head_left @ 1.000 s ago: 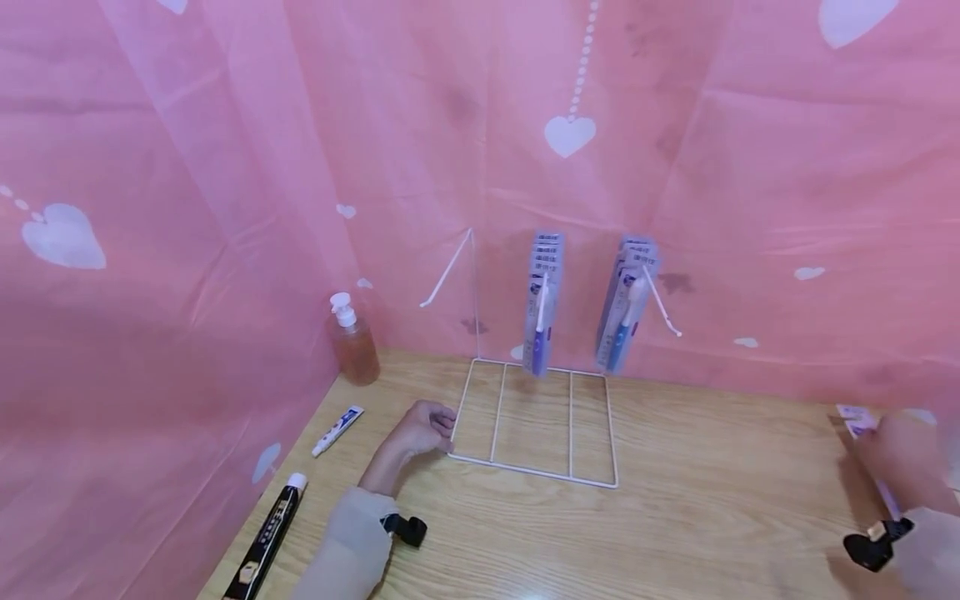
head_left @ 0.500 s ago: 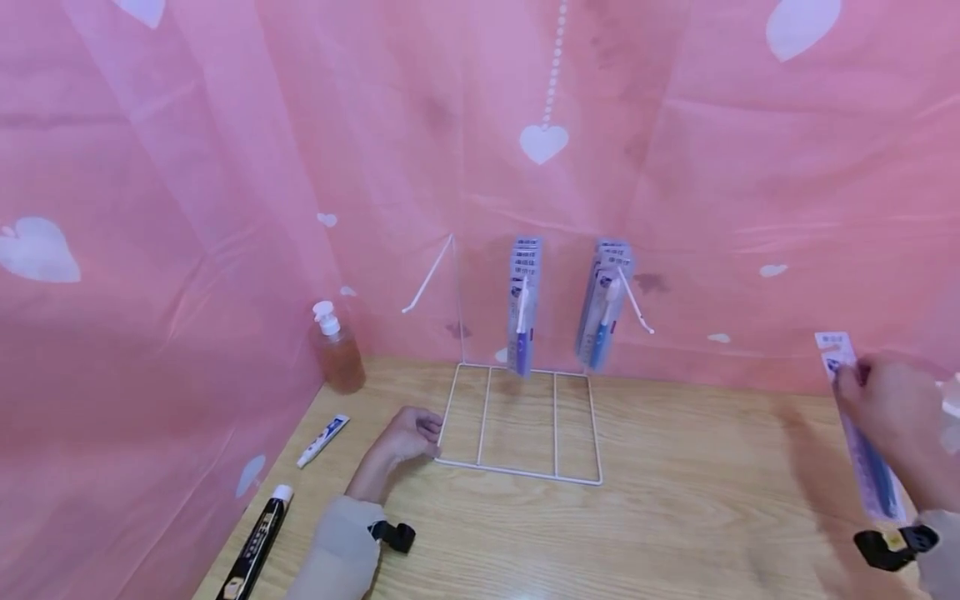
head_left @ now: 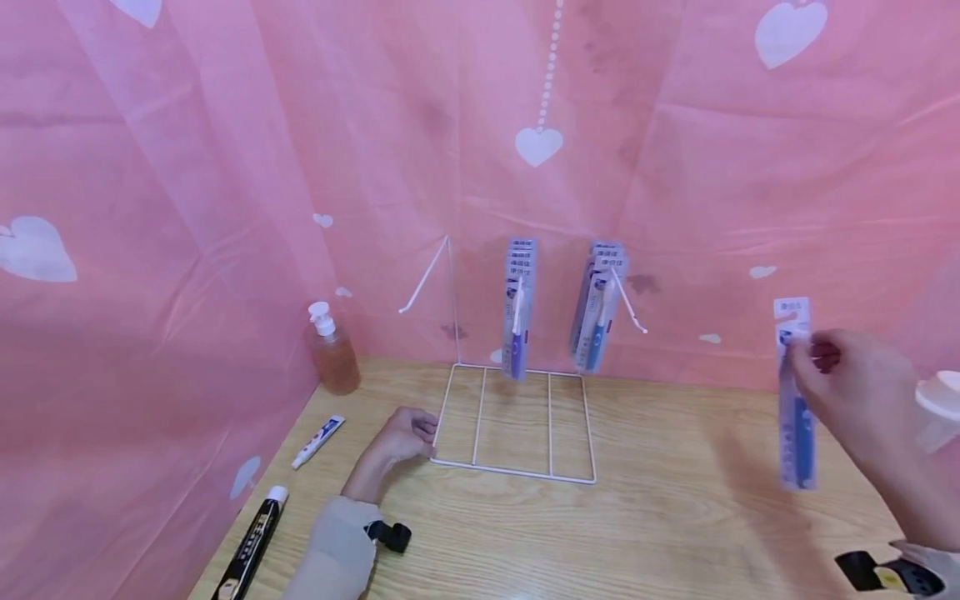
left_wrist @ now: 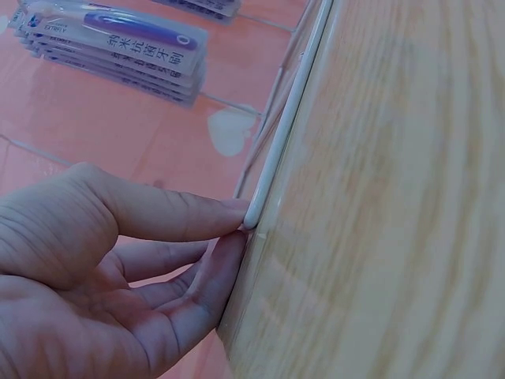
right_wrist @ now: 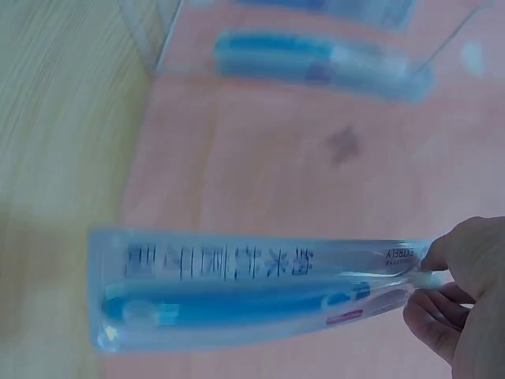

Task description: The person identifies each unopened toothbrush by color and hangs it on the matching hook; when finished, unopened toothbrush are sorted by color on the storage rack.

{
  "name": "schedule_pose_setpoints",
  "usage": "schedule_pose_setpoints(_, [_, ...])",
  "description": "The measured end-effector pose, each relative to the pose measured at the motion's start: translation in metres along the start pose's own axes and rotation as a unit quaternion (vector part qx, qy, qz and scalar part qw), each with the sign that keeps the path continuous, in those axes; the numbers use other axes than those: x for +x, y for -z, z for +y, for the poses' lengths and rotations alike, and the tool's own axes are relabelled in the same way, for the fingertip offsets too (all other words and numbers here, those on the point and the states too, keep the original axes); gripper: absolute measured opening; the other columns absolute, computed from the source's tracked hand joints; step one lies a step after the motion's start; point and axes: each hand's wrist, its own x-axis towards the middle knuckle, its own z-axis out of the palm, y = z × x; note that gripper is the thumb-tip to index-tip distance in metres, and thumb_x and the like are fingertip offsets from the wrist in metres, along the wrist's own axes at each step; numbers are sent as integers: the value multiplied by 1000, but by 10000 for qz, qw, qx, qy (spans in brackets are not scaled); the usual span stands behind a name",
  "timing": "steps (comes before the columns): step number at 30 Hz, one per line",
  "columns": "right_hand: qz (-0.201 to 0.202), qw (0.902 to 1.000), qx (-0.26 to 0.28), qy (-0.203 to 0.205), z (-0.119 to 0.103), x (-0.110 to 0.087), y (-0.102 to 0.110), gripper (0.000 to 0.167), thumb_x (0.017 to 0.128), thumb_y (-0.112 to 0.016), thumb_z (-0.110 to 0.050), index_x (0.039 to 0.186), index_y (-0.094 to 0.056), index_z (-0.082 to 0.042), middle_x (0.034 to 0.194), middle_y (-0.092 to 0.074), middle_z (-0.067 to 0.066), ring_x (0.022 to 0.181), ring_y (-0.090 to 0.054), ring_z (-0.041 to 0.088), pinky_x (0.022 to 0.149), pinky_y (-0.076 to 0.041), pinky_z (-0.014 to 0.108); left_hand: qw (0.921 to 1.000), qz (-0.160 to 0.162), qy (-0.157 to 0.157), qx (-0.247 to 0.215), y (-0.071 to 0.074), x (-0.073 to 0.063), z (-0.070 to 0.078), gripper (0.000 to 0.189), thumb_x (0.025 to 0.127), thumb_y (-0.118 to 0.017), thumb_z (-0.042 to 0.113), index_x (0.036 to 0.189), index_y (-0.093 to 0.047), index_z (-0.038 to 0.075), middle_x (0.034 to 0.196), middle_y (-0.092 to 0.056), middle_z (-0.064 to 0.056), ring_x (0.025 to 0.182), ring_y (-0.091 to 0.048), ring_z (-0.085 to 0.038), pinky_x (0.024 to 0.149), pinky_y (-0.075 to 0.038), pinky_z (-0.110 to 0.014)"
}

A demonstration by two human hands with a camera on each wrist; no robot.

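A packaged toothbrush [head_left: 795, 417] with a blue handle hangs upright from my right hand [head_left: 862, 392], pinched near its top between thumb and fingers. The right wrist view shows the same clear toothbrush package [right_wrist: 237, 296] lengthwise. My left hand [head_left: 405, 435] pinches the front left corner of a white wire rack [head_left: 510, 472], thumb on top in the left wrist view. On the rack's middle hook hang several purple packaged toothbrushes [head_left: 517, 333]. Its right hook [head_left: 630, 304] carries several blue packaged toothbrushes [head_left: 596, 325]. Nothing hangs on the left hook [head_left: 425, 275].
A pump bottle [head_left: 336, 358] of amber liquid stands at the table's back left. Before it lie a small toothpaste tube [head_left: 318, 442] and a black tube [head_left: 251, 546]. Pink curtain [head_left: 225, 208] borders the wooden table [head_left: 637, 533]. Something white [head_left: 941, 400] stands at the right edge.
My right hand has raised the packaged toothbrush off the far right of the table and carried it leftward. The left hand stays at the rack's corner while the head view shifts slightly.
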Motion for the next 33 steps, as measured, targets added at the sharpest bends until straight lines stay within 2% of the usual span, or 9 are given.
schedule_pose_setpoints(2, [185,9997,131,134,-14,-3,2,29,91,-63,-16,97,-65,13,84,-65,32,65,-62,44,45,-35,15,10000,-13,-16,3,0,0,0,50,64,-78,-19,111,-64,-11,93,-62,-13,83,-61,-23,76,-54,-33])
schedule_pose_setpoints(5, [546,9970,368,414,-34,-7,4,29,88,-67,-18,97,-68,10,83,-68,27,63,-62,11,51,-30,10,10000,-9,-10,-2,0,0,-1,50,64,-78,-19,111,-64,-11,93,-62,-12,84,-61,-23,76,-54,-33])
schedule_pose_setpoints(7, [752,9940,540,588,-47,-11,5,28,86,-69,-18,97,-69,8,82,-69,25,67,-52,-12,54,-31,10,10000,-1,2,-45,0,0,-1,50,64,-78,-19,111,-64,-11,93,-62,-12,84,-61,-22,76,-54,-32])
schedule_pose_setpoints(9, [940,9895,739,809,-58,-13,5,26,83,-71,-16,95,-70,7,79,-70,22,72,-36,-27,57,-33,8,10000,12,-12,-91,0,0,-2,49,63,-78,-19,110,-65,-11,92,-62,-12,83,-61,-22,75,-54,-32])
schedule_pose_setpoints(10, [1028,9868,843,928,-63,-15,6,25,83,-71,-15,95,-70,7,78,-70,21,74,-35,-30,59,-33,7,9999,17,-18,-116,0,0,-2,49,63,-78,-20,109,-65,-11,92,-62,-12,82,-61,-22,75,-54,-32])
schedule_pose_setpoints(18, [1445,9680,1391,1507,-101,-20,4,17,78,-72,-12,87,-72,2,71,-69,10,71,-47,-22,66,-37,1,9999,2,-25,-158,1,-2,-2,49,63,-77,-20,109,-64,-12,92,-61,-13,83,-61,-22,75,-54,-32])
schedule_pose_setpoints(25, [1421,9566,1756,1841,-126,-27,-1,18,76,-73,-12,89,-72,1,71,-69,6,62,-57,-3,64,-43,4,9999,31,44,-132,1,-2,-1,48,64,-77,-20,109,-65,-10,93,-61,-13,83,-61,-22,76,-54,-32])
schedule_pose_setpoints(29, [1298,9569,1759,1909,-136,-29,-6,15,77,-73,-11,87,-71,-1,70,-68,2,58,-59,4,61,-44,6,9999,21,22,-142,1,-2,-1,48,63,-77,-20,109,-65,-11,92,-61,-13,83,-61,-22,76,-54,-32])
schedule_pose_setpoints(33, [1147,9618,1651,1859,-144,-29,-13,11,77,-75,-10,85,-70,-4,68,-67,0,56,-58,6,59,-44,7,9999,-10,13,-146,0,0,-1,49,63,-77,-19,110,-65,-11,93,-62,-13,84,-62,-22,77,-54,-32])
